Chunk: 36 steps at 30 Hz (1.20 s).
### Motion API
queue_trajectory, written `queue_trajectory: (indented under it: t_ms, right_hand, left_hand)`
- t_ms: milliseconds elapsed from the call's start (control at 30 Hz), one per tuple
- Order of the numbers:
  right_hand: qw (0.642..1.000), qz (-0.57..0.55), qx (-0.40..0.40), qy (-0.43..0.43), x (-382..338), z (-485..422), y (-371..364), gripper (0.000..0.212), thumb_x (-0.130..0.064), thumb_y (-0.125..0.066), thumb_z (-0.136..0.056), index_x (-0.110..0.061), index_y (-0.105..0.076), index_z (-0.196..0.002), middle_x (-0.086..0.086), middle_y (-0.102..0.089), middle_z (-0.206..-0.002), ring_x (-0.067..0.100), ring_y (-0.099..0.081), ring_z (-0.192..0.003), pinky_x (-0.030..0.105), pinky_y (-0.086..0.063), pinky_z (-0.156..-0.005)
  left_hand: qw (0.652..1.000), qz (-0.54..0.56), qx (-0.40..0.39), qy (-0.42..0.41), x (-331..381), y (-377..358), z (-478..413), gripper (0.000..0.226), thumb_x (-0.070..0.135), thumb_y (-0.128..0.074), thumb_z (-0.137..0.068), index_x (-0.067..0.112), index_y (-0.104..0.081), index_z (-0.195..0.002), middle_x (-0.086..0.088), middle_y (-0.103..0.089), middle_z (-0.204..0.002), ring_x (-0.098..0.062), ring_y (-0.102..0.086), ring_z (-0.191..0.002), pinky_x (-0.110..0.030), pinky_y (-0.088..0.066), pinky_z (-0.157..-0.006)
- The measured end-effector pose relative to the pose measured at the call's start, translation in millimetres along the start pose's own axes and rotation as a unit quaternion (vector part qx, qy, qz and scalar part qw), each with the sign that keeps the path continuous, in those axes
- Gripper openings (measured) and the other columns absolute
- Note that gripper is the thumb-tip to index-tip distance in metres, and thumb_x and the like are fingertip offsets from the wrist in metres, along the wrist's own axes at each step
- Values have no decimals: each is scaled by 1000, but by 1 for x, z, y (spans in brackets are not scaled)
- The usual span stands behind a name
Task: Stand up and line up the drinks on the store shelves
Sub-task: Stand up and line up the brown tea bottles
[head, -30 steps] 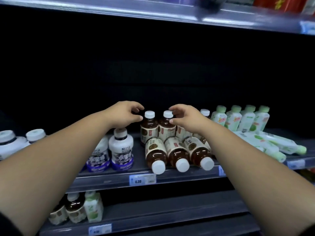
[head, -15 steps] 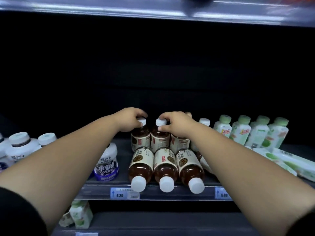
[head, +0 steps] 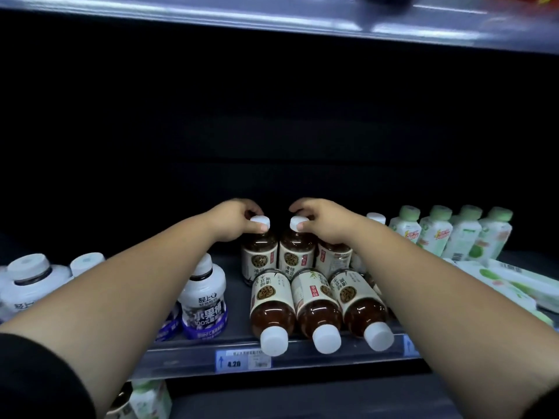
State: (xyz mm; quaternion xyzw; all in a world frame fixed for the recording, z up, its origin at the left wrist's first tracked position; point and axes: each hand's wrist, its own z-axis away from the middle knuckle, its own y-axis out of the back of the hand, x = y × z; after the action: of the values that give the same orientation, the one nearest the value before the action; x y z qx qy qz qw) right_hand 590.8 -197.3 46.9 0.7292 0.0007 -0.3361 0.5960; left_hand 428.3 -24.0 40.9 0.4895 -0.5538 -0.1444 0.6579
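Observer: Shelf (head: 348,358) runs across the lower half of the frame, dark behind. Tea bottles sit at centre.

Checker: Hands?

Observer: Left hand (head: 234,220) at centre. Grip narrow, thumb and fingertips pinching the white cap of the left standing tea bottle (head: 259,257). Right hand (head: 322,220) just right of it, grip likewise closed on the cap of the middle standing tea bottle (head: 298,257). Both bottles upright, side by side, touching or nearly so.

Checker: Any more standing?

Observer: Third standing tea bottle (head: 334,260), right of the pair, top hidden under the right wrist.

Checker: And the fallen ones?

Observer: Three lying tea bottles (head: 316,306), abreast just in front of the standing row, white caps pointing at the shelf's front edge.

Checker: Neighbours?

Observer: White bottles with purple labels (head: 204,300) upright at lower left, partly behind the left forearm. Green-capped bottles (head: 450,234) upright in a row at right. Flat green-and-white bottles (head: 514,281) lie at far right. Price tag (head: 243,361) reading 4.20 on the shelf rail, below the lying bottles. Upper shelf (head: 272,16) crosses the top of the frame, blurred. Dark sleeves at both lower corners.
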Motion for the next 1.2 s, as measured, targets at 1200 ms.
queue_trajectory:
  t_ms: [1200]
  right_hand:
    - [998,-57,3,9,58,18,25,40,-29,-73,-89,-29,-63,-128,-7,-62,-129,14,-57,-119,36,-47,-103]
  left_hand:
    - [997,50,-46,26,63,-40,-14,41,34,-68,-92,29,-62,-132,5,-65,-128,-12,-59,-116,-29,-42,-103]
